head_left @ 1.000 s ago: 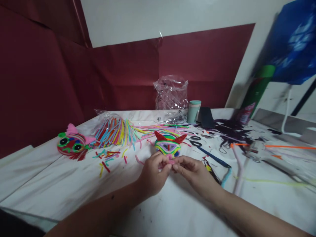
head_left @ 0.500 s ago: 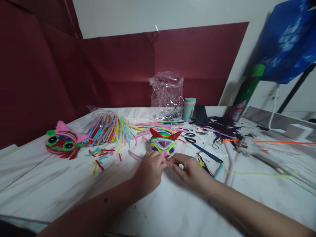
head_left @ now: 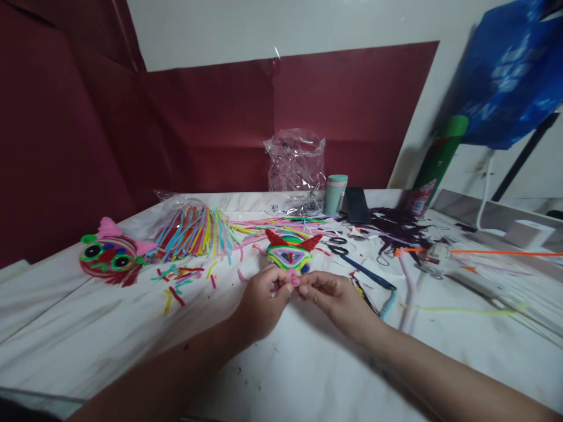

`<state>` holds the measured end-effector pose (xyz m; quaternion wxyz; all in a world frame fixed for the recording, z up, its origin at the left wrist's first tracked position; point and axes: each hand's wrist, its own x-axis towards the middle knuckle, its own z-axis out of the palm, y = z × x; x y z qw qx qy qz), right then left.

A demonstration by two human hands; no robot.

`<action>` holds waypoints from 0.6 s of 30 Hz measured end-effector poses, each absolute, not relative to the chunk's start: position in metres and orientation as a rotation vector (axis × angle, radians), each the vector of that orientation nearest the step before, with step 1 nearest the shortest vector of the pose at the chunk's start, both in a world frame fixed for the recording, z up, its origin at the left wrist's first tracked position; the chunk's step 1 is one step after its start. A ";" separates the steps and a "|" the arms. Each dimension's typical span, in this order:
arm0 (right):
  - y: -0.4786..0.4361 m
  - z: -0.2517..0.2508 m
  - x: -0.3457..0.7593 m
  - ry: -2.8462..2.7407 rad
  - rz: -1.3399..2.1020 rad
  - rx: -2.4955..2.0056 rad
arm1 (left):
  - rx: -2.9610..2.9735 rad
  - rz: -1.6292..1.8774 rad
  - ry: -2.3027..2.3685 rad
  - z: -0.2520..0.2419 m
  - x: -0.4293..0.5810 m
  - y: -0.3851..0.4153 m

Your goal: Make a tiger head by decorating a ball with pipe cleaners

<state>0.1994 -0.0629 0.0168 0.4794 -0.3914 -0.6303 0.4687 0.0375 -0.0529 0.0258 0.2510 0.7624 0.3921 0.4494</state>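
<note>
Between the fingertips of both my hands is a curled pink pipe cleaner (head_left: 294, 280). My left hand (head_left: 266, 299) pinches it from the left, thumb against forefinger. From the other side my right hand (head_left: 332, 296) is closed on it too, with its fingers bent together. Just behind the hands lies a colourful pipe-cleaner mask (head_left: 289, 253) with red pointed horns, a lilac triangle in the middle and green and yellow bands. Its lower edge is partly hidden by my fingers and the pink curl.
A second pipe-cleaner face (head_left: 112, 258) with pink ears lies at left. Beside it are a bundle of pipe cleaners (head_left: 189, 231) and cut scraps (head_left: 178, 281). Scissors (head_left: 338, 246), a glue gun (head_left: 461, 275), a cup (head_left: 336, 194) and a phone (head_left: 356, 204) lie right of centre.
My hands have turned the pink pipe cleaner, and more of its curl shows, slightly higher, in front of the mask. The left fingers have shifted their pinch. Other things stay put.
</note>
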 end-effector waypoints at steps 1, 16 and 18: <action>-0.064 0.016 0.198 -1.518 1.131 -0.964 | 2.084 1.238 1.062 0.025 0.038 -0.054; -0.065 0.012 0.201 -1.916 0.569 -1.097 | 2.610 1.103 1.058 0.012 0.034 -0.047; -0.065 0.012 0.204 -2.026 0.438 -1.090 | 2.699 1.066 1.084 0.009 0.034 -0.048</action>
